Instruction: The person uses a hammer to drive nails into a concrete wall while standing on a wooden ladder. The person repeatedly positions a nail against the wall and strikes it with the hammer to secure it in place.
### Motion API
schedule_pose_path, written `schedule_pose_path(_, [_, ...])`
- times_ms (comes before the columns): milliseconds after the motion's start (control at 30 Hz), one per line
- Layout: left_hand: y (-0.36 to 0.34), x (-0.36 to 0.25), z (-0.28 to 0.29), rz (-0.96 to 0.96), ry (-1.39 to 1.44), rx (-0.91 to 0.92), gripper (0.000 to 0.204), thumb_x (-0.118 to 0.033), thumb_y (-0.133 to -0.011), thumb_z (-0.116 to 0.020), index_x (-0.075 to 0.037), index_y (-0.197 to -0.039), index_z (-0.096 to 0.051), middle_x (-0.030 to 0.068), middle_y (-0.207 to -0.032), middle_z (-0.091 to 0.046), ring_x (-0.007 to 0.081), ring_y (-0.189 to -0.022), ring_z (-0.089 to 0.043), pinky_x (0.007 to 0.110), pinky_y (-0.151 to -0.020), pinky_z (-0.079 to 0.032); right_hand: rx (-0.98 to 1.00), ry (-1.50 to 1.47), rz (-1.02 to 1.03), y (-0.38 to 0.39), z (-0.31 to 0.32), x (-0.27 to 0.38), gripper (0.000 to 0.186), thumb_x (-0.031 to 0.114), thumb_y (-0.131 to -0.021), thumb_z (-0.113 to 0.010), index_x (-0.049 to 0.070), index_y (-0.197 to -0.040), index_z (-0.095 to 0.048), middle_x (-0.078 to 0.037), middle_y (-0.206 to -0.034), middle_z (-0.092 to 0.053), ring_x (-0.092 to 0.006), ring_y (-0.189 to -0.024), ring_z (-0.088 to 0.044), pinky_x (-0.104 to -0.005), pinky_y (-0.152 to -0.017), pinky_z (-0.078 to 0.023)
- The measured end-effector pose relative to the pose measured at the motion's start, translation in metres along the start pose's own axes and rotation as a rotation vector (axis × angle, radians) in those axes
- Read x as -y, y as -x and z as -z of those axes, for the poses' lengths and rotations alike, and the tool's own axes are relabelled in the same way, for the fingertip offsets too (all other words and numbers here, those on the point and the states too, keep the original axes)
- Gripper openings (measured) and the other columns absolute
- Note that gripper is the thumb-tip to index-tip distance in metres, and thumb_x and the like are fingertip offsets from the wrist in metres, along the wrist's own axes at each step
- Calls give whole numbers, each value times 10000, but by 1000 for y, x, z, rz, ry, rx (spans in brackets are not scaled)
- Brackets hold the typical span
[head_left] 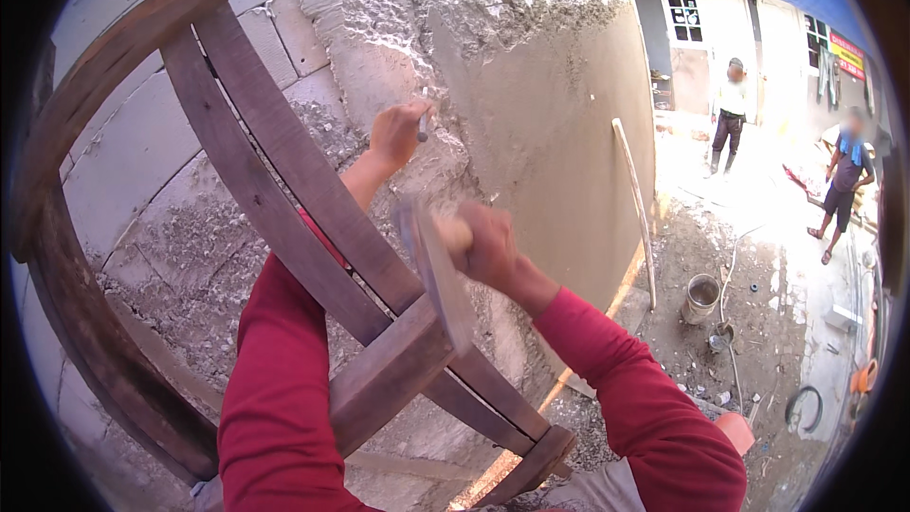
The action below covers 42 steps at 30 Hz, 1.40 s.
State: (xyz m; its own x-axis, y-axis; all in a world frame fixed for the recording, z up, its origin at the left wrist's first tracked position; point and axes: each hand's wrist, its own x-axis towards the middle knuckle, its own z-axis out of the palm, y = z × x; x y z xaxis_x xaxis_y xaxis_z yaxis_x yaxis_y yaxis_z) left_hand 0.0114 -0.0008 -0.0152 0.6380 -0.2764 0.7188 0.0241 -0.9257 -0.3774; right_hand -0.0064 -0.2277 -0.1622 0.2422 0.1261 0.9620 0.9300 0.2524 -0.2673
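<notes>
The right hand [493, 246] was clenched round the pale handle [454, 235] of a flat board [438, 284] (motion-blurred), which overlapped the wooden frame [389, 374] in view; the left hand [393, 139] pinched a small grey tool [423, 133] near the partly plastered wall [531, 152].

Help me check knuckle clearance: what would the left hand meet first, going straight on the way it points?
Most likely the plastered wall just beyond the left hand, though this single view leaves any gap between them unclear.
</notes>
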Motion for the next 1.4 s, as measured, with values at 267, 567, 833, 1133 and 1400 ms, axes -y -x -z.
schedule_pose_path(267, [1,7,5,-1,-19,25,208,-200,-968,-607,-91,-1125,-688,179,-957,-718,375,-855,-701,456,-739,-554,-34,-50,-2,-1,4,11,237,203,-917,-670,40,-856,-509,-167,-636,-603,-371,-579,-648,-471,-507,-485])
schedule_pose_path(567, [18,1,5,-10,-32,92,225,-93,-896,-648,-69,-1119,-671,148,-1037,-724,366,-926,-696,430,-763,-556,-2,-214,-545,42,1,-3,311,284,-980,-630,0,-873,-559,-235,-672,-619,-424,-649,-653,-485,-588,-478])
schedule_pose_path(833, [18,-27,-3,-44,5,66,231,-55,-890,-623,-89,-1118,-643,170,-936,-712,373,-845,-694,442,-683,-540,-33,-208,-617,71,37,-14,338,306,-1000,-615,-25,-931,-603,-169,-582,-548,-237,-521,-579,-419,-512,-418])
schedule_pose_path(1133, [16,-26,0,-12,3,41,282,26,-829,-617,-112,-1074,-616,156,-900,-701,387,-800,-681,459,-647,-510,-112,-379,-539,55,62,17,304,255,-1020,-524,-34,-961,-594,-85,-618,-478,-184,-538,-489,-376,-513,-377])
schedule_pose_path(1400, [4,-27,2,16,-8,84,276,41,-803,-632,-92,-1044,-626,157,-903,-702,382,-805,-687,457,-656,-515,-90,-123,-110,40,22,-11,239,223,-908,-647,20,-994,-557,-200,-710,-595,-405,-641,-621,-489,-572,-460])
